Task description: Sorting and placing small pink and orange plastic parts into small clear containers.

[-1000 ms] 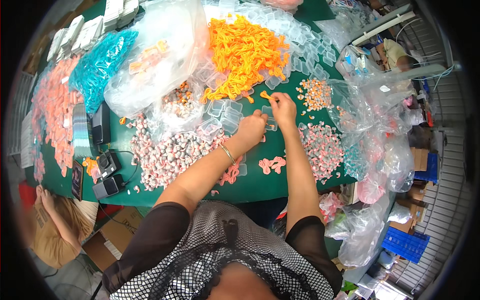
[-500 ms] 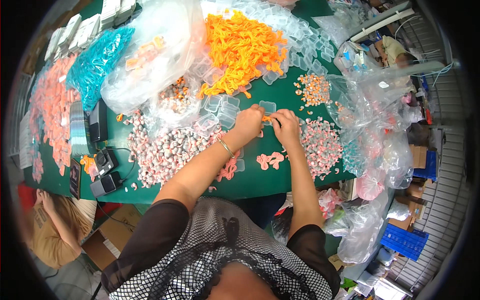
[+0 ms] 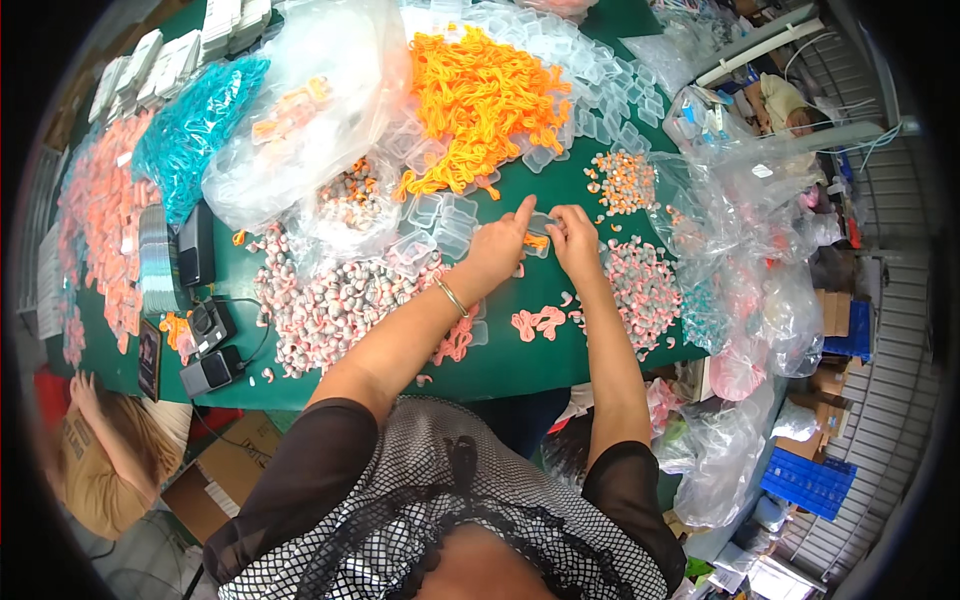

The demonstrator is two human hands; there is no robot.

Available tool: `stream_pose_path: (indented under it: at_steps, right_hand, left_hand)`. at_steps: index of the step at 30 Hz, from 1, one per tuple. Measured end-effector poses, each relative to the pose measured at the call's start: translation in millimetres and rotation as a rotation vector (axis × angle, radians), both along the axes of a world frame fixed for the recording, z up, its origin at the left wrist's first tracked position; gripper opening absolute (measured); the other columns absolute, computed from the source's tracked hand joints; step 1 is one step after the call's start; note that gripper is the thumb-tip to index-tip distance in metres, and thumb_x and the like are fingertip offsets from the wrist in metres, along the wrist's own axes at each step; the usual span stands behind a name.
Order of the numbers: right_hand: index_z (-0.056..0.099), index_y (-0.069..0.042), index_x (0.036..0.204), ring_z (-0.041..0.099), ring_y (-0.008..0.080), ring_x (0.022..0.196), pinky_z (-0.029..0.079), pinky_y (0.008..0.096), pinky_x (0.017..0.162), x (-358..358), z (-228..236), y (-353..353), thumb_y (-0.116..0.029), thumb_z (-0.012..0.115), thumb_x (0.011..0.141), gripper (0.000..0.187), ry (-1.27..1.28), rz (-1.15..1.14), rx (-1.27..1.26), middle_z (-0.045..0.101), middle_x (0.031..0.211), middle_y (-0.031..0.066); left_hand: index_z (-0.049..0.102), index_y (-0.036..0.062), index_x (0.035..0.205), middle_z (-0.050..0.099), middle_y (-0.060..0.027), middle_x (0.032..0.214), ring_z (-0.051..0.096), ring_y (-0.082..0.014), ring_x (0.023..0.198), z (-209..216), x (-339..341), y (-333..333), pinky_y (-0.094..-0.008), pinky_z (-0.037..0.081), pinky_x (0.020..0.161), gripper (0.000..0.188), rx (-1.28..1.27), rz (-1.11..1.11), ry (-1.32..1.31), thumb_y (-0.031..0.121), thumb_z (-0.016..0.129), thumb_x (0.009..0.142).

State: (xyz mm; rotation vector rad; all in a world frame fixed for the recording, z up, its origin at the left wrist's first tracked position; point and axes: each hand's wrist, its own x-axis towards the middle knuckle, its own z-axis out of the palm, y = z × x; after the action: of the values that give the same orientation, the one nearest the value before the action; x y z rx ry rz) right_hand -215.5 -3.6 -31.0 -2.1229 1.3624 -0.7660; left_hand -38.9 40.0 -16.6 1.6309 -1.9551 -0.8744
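Note:
Between my hands is a small clear plastic box (image 3: 542, 222) with a piece of orange cord (image 3: 536, 241) in it. My left hand (image 3: 497, 245) grips the box's left side, its index finger stretched out along the edge. On the other side, the bent fingers of my right hand (image 3: 575, 240) pinch the box's right edge. More clear plastic boxes (image 3: 455, 222) lie just beyond my left hand. Nearer me on the table are bundles of pink cord (image 3: 538, 322). A heap of small pink-and-grey pieces (image 3: 645, 290) spreads to the right of my right hand.
Orange cords (image 3: 485, 100) are piled at the far middle, beside many clear boxes (image 3: 610, 95). A larger pink-and-grey heap (image 3: 320, 310) lies left, near a big plastic bag (image 3: 300, 150). Small orange pieces (image 3: 622, 182) sit at right. Another person (image 3: 115, 450) is at lower left.
The orange cord, held between my fingers before, now lies in the clear box. My right fingers have shifted onto the box's edge, and my left index finger has straightened.

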Motion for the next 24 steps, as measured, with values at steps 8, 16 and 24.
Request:
stream_pose_path:
  at_steps: [8, 16, 24]
  right_hand:
    - [0.058, -0.001, 0.103, 0.058, 0.0337, 0.097, 0.05, 0.038, 0.081, -3, 19, 30, -0.002, 0.071, 0.074, 0.031, 0.04, 0.143, 0.004, 0.056, 0.108, 0.0154]
    - [0.062, 0.001, 0.105, 0.063, 0.0255, 0.08, 0.052, 0.0323, 0.07, -1, 27, 41, -0.001, 0.066, 0.08, 0.026, -0.044, 0.125, 0.161, 0.061, 0.095, 0.0141]
    - [0.063, 0.0, 0.108, 0.06, 0.0181, 0.088, 0.05, 0.0284, 0.077, 52, 52, 30, -0.008, 0.066, 0.082, 0.027, -0.502, 0.266, 0.424, 0.062, 0.101, 0.0084]
  left_hand:
    - [0.052, 0.0087, 0.115, 0.057, -0.0159, 0.101, 0.064, -0.0354, 0.087, -11, -3, -2, -0.0438, 0.053, 0.073, 0.037, -0.086, -0.104, -0.066, 0.014, 0.066, 0.081]
    - [0.06, 0.0084, 0.099, 0.058, -0.0136, 0.094, 0.064, -0.0349, 0.083, -1, 7, 7, -0.0446, 0.052, 0.07, 0.02, -0.051, -0.129, 0.008, 0.024, 0.058, 0.088]
    - [0.065, 0.0075, 0.095, 0.06, -0.0129, 0.085, 0.062, -0.0341, 0.075, 75, 84, 32, -0.0449, 0.051, 0.065, 0.026, -0.371, 0.006, 0.105, 0.032, 0.057, 0.091]
